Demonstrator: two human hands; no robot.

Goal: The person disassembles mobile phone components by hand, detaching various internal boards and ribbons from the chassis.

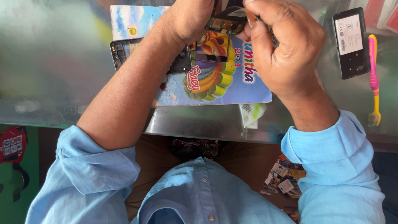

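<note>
Head view looks straight down on a small circuit board, dark with a green edge and a pale label, held up between both hands at the top of the frame, above the table rather than resting on it. The left hand is closed around the board's left end, fingers curled under it, which steadies the part in the air. The right hand is folded into a tight pinch against the board's right end; a thin brownish tip shows at its fingertips (possibly a tool, too hidden to say), so whether it grips the board itself or something pressed to it cannot be told for certain.

Just beneath the hands lies a colourful booklet with a rainbow design, apparently serving as a work mat on the glass table. On the booklet's left edge, partly under the left forearm, sits an opened phone frame, dark and hollow, its inside facing up. Well to the right lies a black phone back with a white label, and just beside it a pink and yellow toothbrush, bristles toward the table's near edge. A scrap of paper pokes out below the booklet. Rolled light-blue sleeves keep the forearms bare.
</note>
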